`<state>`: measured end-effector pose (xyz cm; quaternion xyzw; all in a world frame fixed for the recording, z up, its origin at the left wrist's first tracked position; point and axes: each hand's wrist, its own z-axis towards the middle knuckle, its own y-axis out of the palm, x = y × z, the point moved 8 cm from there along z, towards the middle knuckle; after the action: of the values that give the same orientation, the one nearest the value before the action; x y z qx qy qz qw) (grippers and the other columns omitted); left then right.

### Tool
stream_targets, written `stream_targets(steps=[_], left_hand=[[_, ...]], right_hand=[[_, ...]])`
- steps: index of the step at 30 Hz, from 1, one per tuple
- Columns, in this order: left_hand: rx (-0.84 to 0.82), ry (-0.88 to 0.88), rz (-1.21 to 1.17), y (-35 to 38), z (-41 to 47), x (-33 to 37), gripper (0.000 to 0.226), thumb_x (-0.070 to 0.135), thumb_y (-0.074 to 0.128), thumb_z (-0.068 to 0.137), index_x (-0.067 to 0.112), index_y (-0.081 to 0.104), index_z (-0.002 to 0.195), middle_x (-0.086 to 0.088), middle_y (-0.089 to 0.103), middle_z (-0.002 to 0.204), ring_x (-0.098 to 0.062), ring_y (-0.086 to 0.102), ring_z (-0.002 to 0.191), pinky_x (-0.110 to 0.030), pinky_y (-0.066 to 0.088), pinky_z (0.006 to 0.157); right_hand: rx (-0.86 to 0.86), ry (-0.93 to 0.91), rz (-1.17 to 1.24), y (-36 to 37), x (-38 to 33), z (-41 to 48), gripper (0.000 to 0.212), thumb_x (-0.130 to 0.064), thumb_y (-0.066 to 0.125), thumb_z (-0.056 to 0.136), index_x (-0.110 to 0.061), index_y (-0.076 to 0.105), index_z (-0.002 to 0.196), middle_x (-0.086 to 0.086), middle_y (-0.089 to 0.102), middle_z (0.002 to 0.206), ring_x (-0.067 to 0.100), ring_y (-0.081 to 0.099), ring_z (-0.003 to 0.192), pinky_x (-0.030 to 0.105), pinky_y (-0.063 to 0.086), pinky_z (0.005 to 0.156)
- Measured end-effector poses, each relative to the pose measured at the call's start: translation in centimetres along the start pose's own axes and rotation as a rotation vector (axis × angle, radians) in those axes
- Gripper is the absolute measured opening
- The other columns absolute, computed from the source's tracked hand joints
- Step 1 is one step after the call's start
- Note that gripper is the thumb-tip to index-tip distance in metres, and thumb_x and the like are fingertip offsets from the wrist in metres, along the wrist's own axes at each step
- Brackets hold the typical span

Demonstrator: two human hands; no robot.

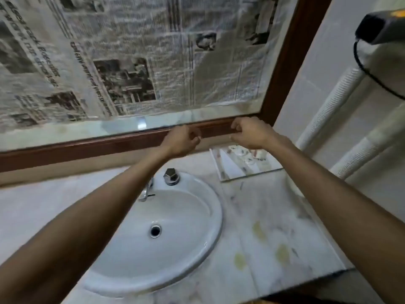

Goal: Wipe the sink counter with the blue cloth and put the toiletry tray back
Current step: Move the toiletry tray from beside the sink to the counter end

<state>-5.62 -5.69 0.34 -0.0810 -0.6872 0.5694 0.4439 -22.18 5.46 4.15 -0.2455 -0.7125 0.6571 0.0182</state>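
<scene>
Both my arms reach forward over the white oval sink (197, 216). My left hand (182, 141) hovers in front of the mirror's brown lower frame with its fingers curled and nothing in it. My right hand (249, 133) is raised just above the toiletry tray (225, 170), fingers curled too, holding nothing. The pale rectangular tray lies on the marble counter (274, 227) at the back right corner, with small white round items on it. No blue cloth is in view.
A chrome tap (146, 189) and a chrome knob (171, 176) stand at the sink's back rim. Newspaper covers the wood-framed mirror (131, 62). A black hair dryer (379, 27) with a cord hangs on the right wall. Yellowish stains mark the counter's right part.
</scene>
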Motion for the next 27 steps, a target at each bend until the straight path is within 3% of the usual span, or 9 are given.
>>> stream_targets(steps=[3,6,11,15,18,21,27], left_hand=[[-0.095,-0.032,-0.025,4.5,2.4,-1.2,0.028,0.028,0.059,0.089,0.021,0.071,0.113,-0.005,0.075,0.110,-0.026,0.069,0.104,-0.038,0.054,0.091],[-0.201,-0.101,-0.103,9.8,4.2,-2.2,0.028,0.026,0.060,0.093,0.015,0.068,0.117,-0.008,0.073,0.111,-0.027,0.067,0.103,-0.030,0.050,0.086],[-0.262,-0.314,-0.246,18.5,5.7,-5.2,0.049,0.031,0.063,0.092,0.013,0.052,0.137,-0.012,0.070,0.118,-0.030,0.061,0.118,-0.035,0.047,0.097],[-0.203,-0.462,-0.293,22.7,6.2,-6.5,0.064,0.035,0.063,0.094,0.003,0.038,0.143,-0.020,0.059,0.131,-0.037,0.054,0.124,-0.040,0.045,0.095],[-0.170,-0.527,-0.327,24.2,6.8,-6.4,0.061,0.034,0.066,0.092,0.001,0.040,0.135,-0.022,0.059,0.127,-0.039,0.055,0.120,-0.042,0.046,0.093],[-0.118,-0.574,-0.356,25.0,7.2,-6.4,0.058,0.020,0.069,0.087,0.002,0.039,0.133,-0.020,0.061,0.120,-0.039,0.059,0.112,-0.044,0.049,0.089],[-0.043,-0.571,-0.402,25.0,6.6,-7.0,0.056,0.007,0.068,0.082,0.003,0.043,0.131,-0.018,0.064,0.116,-0.038,0.061,0.104,-0.033,0.043,0.074]], right_hand=[[-0.052,0.110,0.000,2.7,3.5,1.3,0.042,-0.040,0.061,0.091,-0.020,0.056,0.128,0.006,0.062,0.128,0.029,0.062,0.109,0.034,0.049,0.086],[-0.089,0.189,0.061,6.3,7.2,1.8,0.043,-0.045,0.062,0.090,-0.021,0.058,0.125,0.004,0.063,0.128,0.028,0.059,0.115,0.037,0.048,0.095],[-0.122,0.297,0.240,11.0,12.1,2.5,0.043,-0.039,0.066,0.090,-0.019,0.057,0.127,0.005,0.066,0.127,0.026,0.060,0.117,0.037,0.045,0.101],[-0.122,0.366,0.339,14.0,15.8,2.9,0.048,-0.035,0.067,0.091,-0.017,0.052,0.132,0.005,0.063,0.129,0.027,0.060,0.117,0.034,0.044,0.101],[-0.152,0.398,0.376,16.4,18.2,3.3,0.052,-0.033,0.067,0.091,-0.015,0.048,0.137,0.009,0.059,0.133,0.028,0.057,0.120,0.027,0.039,0.096],[-0.186,0.416,0.389,18.2,20.0,4.2,0.059,-0.031,0.067,0.092,-0.012,0.043,0.142,0.013,0.053,0.140,0.029,0.052,0.127,0.024,0.035,0.094],[-0.122,0.385,0.285,18.5,22.2,7.1,0.070,-0.032,0.066,0.092,-0.007,0.034,0.149,0.016,0.044,0.148,0.033,0.039,0.139,0.041,0.033,0.113]])
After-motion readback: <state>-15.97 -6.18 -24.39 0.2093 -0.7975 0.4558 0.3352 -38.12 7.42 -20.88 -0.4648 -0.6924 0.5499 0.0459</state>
